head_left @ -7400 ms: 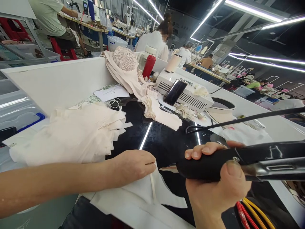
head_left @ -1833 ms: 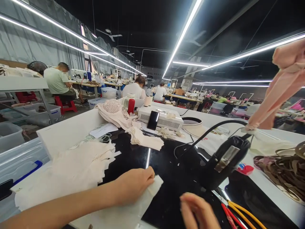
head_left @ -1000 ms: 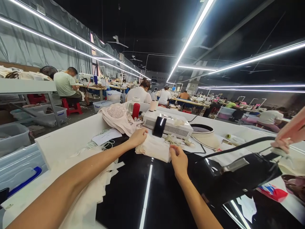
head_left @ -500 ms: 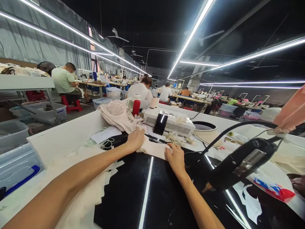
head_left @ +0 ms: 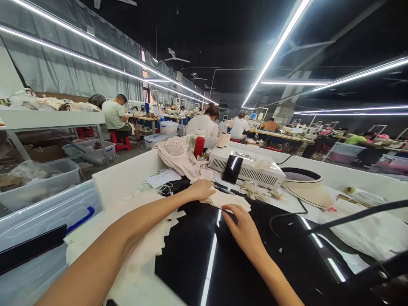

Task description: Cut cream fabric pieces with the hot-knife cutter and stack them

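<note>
My left hand (head_left: 202, 190) is on the left end of a small stack of pale pink cloth pieces (head_left: 232, 199), its fingers closed over the edge. In front of the stack, my right hand (head_left: 242, 221) reaches over the glossy black tabletop (head_left: 188, 255) with thumb and fingers apart. A thin dark shape shows by its fingertips; I cannot tell whether it is an object or a shadow. Behind the stack lies a dark pen-like tool (head_left: 224, 188). More pale cloth pieces (head_left: 143, 238) lie under and beside my left forearm.
A phone (head_left: 232, 169) leans on a white vented box (head_left: 258, 168). Nearby are a beige bra (head_left: 178, 155), a red thread cone (head_left: 199, 146), cloth scraps (head_left: 251, 189) and a sun visor (head_left: 302, 182). A black cable (head_left: 360, 214) crosses at right. Co-workers sit further back.
My right hand has left the cloth's right edge and drawn back in front of it. My left hand stays on the stack. The view has turned left, and the black handheld device has mostly left the picture.
</note>
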`<state>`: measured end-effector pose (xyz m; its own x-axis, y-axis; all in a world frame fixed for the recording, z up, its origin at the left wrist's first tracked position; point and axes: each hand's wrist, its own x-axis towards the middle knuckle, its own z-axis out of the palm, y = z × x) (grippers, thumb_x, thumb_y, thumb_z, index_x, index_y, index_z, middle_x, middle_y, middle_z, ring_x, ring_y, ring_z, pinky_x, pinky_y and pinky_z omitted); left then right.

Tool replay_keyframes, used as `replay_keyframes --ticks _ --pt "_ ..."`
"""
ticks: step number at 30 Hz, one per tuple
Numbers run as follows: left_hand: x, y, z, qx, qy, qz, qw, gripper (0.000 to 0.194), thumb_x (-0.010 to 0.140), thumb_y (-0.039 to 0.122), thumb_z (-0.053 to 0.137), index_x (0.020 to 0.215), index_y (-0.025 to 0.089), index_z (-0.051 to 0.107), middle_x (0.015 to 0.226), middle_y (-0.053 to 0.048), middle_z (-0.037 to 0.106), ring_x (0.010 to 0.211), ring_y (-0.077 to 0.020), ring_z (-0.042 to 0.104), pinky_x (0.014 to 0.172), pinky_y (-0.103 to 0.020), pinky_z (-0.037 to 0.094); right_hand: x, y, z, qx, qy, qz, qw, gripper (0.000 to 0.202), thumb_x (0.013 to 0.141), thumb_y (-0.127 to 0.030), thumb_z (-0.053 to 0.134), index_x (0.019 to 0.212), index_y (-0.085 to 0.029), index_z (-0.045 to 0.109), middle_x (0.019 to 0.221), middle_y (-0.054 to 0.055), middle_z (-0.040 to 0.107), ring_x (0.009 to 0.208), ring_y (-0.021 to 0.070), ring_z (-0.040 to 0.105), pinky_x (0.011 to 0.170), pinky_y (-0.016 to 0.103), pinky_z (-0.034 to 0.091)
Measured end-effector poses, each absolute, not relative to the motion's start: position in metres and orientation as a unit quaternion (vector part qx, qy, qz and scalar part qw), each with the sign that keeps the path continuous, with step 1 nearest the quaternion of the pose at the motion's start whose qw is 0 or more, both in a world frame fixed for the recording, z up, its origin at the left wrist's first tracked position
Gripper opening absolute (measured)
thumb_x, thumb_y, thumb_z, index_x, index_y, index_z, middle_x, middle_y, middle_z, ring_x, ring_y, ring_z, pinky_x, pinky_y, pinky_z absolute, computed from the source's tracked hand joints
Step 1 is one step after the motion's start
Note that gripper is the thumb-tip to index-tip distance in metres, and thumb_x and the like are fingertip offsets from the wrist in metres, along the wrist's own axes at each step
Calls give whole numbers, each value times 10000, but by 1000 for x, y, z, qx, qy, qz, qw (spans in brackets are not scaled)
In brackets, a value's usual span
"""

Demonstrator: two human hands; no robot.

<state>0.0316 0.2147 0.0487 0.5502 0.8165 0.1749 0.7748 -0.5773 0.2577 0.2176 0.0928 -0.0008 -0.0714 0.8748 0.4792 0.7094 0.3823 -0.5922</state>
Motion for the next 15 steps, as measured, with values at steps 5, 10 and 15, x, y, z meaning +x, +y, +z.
replay_keyframes --ticks 5,10,15 --pt "-34 206 101 858 496 100 92 335 1039 379 649 1290 157 644 1312 -108 654 1162 -257 663 1006 -486 572 197 47 5 -503 -747 175 399 278 976 -477 548 1028 -292 748 1112 46 742 979 233 717 858 355 588" --pt "-113 165 128 813 573 12 97 288 1036 412 649 1119 139 689 1098 -63 706 976 -210 696 890 -405 601 182 11 1 -453 -763 252 387 248 992 -487 571 996 -320 753 1040 15 750 916 179 736 807 235 598" --pt "-163 117 121 772 628 -25 92 268 1012 405 669 985 139 685 955 -35 693 874 -183 669 841 -374 568 177 -1 1 -428 -782 286 352 238 1005 -469 576 1004 -323 764 1006 8 760 827 154 734 740 186 595"
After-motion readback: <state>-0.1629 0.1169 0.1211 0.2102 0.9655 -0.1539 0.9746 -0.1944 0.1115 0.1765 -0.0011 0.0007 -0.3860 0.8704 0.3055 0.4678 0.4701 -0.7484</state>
